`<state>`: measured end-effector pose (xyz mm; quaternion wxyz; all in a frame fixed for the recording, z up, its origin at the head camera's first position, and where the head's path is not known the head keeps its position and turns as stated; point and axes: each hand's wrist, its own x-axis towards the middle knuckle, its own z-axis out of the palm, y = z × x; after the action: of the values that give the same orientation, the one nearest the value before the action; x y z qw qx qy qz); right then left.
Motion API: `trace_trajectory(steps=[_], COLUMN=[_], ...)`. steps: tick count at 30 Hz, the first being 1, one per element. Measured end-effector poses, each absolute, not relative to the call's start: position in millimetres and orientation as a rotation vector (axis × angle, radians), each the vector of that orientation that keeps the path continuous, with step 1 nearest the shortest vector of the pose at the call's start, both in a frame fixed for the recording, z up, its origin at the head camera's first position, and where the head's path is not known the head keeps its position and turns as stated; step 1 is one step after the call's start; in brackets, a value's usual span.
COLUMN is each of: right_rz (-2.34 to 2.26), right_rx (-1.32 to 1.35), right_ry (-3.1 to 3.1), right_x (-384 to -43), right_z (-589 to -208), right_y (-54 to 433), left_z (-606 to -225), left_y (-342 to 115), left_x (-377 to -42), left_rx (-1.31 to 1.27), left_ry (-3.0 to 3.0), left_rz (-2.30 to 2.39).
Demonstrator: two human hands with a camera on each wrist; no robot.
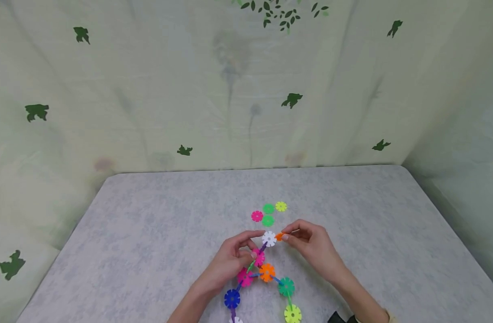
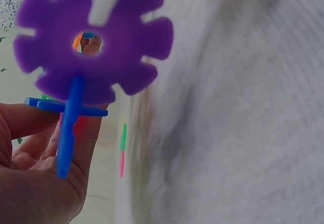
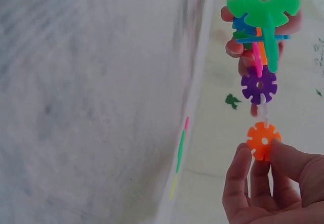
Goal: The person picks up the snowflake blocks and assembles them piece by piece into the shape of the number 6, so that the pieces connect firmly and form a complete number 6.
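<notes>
A chain of notched plastic building discs hangs between my hands, joined slot to slot. My left hand grips it by a pink disc, its fingertips also close to a white disc at the top end. My right hand pinches an orange disc between thumb and fingers; its edge meets the white disc. A purple disc links the white and pink ones. Below, one branch bears a dark blue disc, and the other a second orange disc, a green disc and a yellow one.
Beyond my hands, several loose discs lie flat on the grey table: a pink one, green ones and a yellow one. A black object shows at the front edge, near my right forearm. A patterned curtain hangs behind.
</notes>
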<state>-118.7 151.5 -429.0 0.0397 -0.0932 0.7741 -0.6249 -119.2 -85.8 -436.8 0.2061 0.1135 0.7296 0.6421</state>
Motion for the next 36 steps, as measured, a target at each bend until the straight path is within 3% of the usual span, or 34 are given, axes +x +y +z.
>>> trace_trajectory(steps=[17, 36], right_rz=[-1.889, -1.817], right_rx=[-0.398, -0.352], right_ry=[2.443, 2.333], right_x=[-117.9, -131.6], right_z=[-432.5, -431.2], right_y=[145.1, 151.6], left_z=[-438.3, -434.0], left_y=[-81.9, -82.5], left_x=[-113.8, -114.2], left_rx=[0.367, 0.381], left_ry=[2.089, 1.971], left_rz=[1.816, 1.708])
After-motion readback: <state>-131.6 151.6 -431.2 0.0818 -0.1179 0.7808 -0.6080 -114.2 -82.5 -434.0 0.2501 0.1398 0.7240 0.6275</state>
